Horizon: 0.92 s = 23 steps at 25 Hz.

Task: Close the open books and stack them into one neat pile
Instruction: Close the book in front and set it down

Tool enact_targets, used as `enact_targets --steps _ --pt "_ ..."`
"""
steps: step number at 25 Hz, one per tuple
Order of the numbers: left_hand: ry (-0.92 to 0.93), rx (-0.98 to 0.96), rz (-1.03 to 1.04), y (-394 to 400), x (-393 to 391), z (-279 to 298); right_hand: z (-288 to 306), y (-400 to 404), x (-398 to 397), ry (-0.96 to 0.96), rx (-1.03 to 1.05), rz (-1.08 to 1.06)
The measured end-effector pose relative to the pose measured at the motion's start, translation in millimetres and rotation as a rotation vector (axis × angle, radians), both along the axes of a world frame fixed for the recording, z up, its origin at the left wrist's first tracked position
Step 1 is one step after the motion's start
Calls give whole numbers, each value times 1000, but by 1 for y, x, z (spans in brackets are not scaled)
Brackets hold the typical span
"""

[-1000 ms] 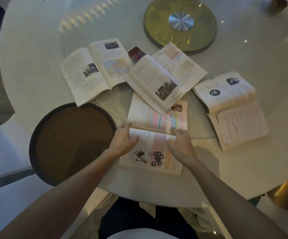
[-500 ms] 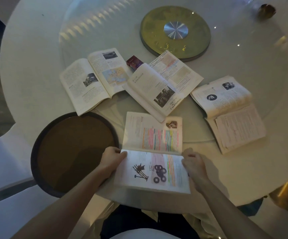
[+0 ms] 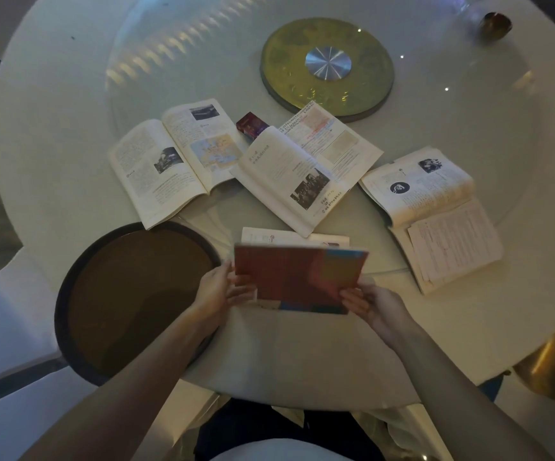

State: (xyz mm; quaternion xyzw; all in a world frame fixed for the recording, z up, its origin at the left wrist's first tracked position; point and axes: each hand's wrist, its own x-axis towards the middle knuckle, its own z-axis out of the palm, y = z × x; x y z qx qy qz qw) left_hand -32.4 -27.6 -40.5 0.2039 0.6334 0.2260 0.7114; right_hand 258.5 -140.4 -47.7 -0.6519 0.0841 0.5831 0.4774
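From the head camera, the red-covered book [image 3: 299,277] sits at the near edge of the round table [image 3: 53,134], half folded, its cover tilted up over the far pages; its long axis runs left to right, fore-edge pointing away. The left hand [image 3: 218,289] pinches its left side and the right hand [image 3: 370,302] curls under its near right corner, both equally close. Three open books lie beyond: left book [image 3: 173,161], middle book [image 3: 306,161], right book [image 3: 435,214].
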Motion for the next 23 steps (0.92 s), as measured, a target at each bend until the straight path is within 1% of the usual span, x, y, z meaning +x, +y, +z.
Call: enact_targets --steps 2,3,6,7,9,11,13,15,16,19,20,21,22,23 --pt "3 -25 10 -2 5 -4 -1 11 -1 -120 -76 160" --pt "66 -14 -28 -6 6 -9 -2 17 -4 -219 -116 247" --pt "361 70 -230 -27 13 -26 -2 39 -11 -607 -163 473" --pt "398 71 -268 -36 17 -27 -1 46 -13 -711 -149 533" --pt "357 12 -262 -49 25 -32 -2 59 -16 -790 -140 583" --pt "342 -41 -165 -54 28 -41 -11 66 -17 -783 -188 557" --pt "319 -80 -70 -54 26 -50 -21 67 -16 -702 -215 471" --pt "260 -103 22 -51 28 -50 -29 62 -14 -607 -198 418" --pt "222 -114 80 -49 30 -49 -30 58 -11 -567 -180 426" --pt "134 -184 237 -41 32 -48 -31 43 1 -488 -170 398" --pt "145 -197 232 -41 34 -44 -30 37 6 -449 -186 362" --pt "192 -193 174 -42 37 -40 -29 30 11 -405 -190 330" --pt "269 -141 76 -44 39 -35 -25 22 14 -356 -172 319" --pt "355 -40 -64 -47 41 -30 -22 15 16 -305 -144 318"
